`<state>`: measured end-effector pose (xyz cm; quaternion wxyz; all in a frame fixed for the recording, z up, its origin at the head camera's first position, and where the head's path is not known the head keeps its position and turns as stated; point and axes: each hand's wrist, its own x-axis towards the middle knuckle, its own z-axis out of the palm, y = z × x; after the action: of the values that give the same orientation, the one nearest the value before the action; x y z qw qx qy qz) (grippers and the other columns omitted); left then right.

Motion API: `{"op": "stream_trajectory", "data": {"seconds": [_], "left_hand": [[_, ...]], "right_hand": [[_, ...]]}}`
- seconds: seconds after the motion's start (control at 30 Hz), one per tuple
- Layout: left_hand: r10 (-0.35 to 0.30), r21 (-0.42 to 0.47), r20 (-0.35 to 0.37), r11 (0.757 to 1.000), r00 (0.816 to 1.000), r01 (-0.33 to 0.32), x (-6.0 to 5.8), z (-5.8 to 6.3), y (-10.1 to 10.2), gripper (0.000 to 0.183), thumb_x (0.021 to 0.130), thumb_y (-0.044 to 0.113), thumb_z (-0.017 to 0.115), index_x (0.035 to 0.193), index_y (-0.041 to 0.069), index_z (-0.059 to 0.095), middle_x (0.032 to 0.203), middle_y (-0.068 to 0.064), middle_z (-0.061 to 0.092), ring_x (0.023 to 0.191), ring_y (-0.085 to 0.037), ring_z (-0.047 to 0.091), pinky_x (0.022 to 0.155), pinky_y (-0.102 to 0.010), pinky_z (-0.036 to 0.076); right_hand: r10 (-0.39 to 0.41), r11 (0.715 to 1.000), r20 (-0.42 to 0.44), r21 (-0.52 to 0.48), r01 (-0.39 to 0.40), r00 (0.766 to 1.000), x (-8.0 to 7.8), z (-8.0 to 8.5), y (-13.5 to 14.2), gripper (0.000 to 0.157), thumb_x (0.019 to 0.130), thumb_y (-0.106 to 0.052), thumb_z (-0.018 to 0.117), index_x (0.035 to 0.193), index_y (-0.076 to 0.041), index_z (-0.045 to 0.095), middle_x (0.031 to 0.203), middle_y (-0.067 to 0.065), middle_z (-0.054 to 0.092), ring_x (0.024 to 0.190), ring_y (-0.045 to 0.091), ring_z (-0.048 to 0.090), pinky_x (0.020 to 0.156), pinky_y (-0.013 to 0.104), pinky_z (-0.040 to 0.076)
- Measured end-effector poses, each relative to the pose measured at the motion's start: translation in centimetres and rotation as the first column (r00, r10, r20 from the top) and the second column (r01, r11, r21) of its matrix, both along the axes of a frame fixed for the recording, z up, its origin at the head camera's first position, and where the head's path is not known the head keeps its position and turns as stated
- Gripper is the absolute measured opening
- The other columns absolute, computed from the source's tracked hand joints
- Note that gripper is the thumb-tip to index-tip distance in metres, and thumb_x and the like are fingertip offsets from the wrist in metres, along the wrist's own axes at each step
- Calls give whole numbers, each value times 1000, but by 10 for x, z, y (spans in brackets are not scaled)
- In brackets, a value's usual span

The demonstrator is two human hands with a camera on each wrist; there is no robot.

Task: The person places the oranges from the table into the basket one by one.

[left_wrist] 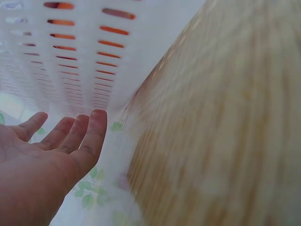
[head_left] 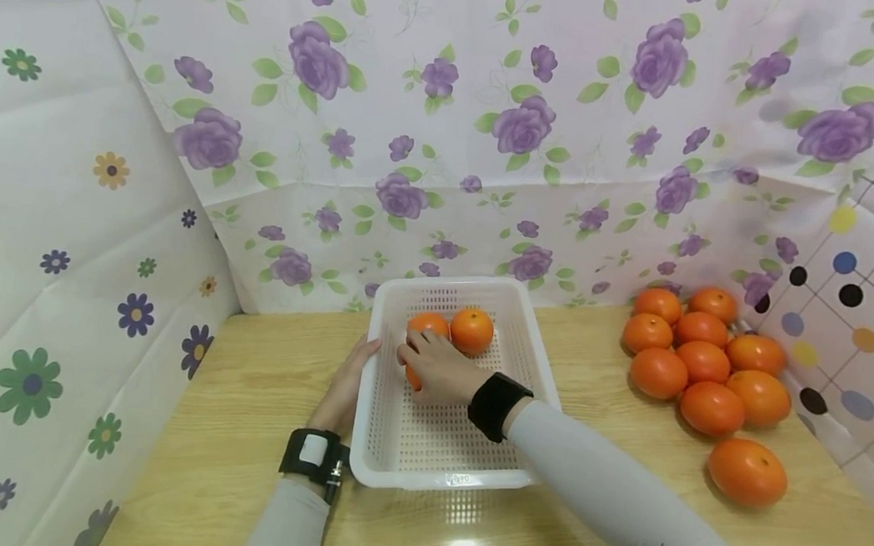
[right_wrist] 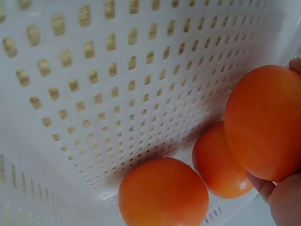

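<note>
A white perforated plastic basket (head_left: 442,440) stands on the table. Inside it my right hand (head_left: 442,372) grips an orange (right_wrist: 265,123), mostly covered by the fingers in the head view; part of the thumb or a finger shows beside it in the right wrist view. Two other oranges lie at the basket's far end, one on the right (head_left: 472,331) and one on the left (head_left: 429,323), partly behind my hand. My left hand (head_left: 343,388) is at the basket's left outer wall, its fingers (left_wrist: 95,132) extended along the slotted side, fingertips near the rim.
Several oranges (head_left: 704,361) are grouped on the wooden table (head_left: 281,364) at the right, with a single orange (head_left: 747,473) nearer the front. Flowered sheeting (head_left: 445,140) hangs behind the table, and patterned sheets border the left and right sides.
</note>
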<state>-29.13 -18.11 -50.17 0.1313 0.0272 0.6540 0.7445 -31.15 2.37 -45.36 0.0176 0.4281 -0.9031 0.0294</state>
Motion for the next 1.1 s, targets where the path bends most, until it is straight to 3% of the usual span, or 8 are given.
{"op": "stream_trajectory", "data": {"seconds": [0.27, 0.53, 1.1], "left_hand": [[-8, 1, -12, 1000, 1000, 8, 0, 0, 1, 67, 107, 60, 41, 165, 33, 20, 156, -14, 42, 132, -38, 51, 96, -50, 53], [-12, -4, -14, 1000, 1000, 12, -1, -1, 1, 66, 107, 59, 40, 165, 35, 20, 159, -13, 39, 133, -37, 50, 98, -51, 52], [-17, -5, -25, 1000, 1000, 17, -1, -2, -1, 69, 107, 60, 41, 166, 34, 18, 161, -14, 37, 135, -38, 48, 101, -55, 50]], "right_hand": [[18, 1000, 43, 7, -18, 999, 0, -1, 0, 52, 89, -25, 84, 132, -13, 57, 127, 3, 48, 116, 22, 43, 109, 37, 39], [-11, 1000, 70, 3, 11, 998, -1, -3, -1, 51, 91, -24, 82, 135, -17, 57, 137, 2, 51, 129, 25, 43, 120, 43, 29], [-15, 1000, 64, -24, 17, 998, -2, 0, -2, 59, 96, -31, 77, 147, -13, 52, 148, 8, 46, 137, 28, 41, 121, 47, 29]]}}
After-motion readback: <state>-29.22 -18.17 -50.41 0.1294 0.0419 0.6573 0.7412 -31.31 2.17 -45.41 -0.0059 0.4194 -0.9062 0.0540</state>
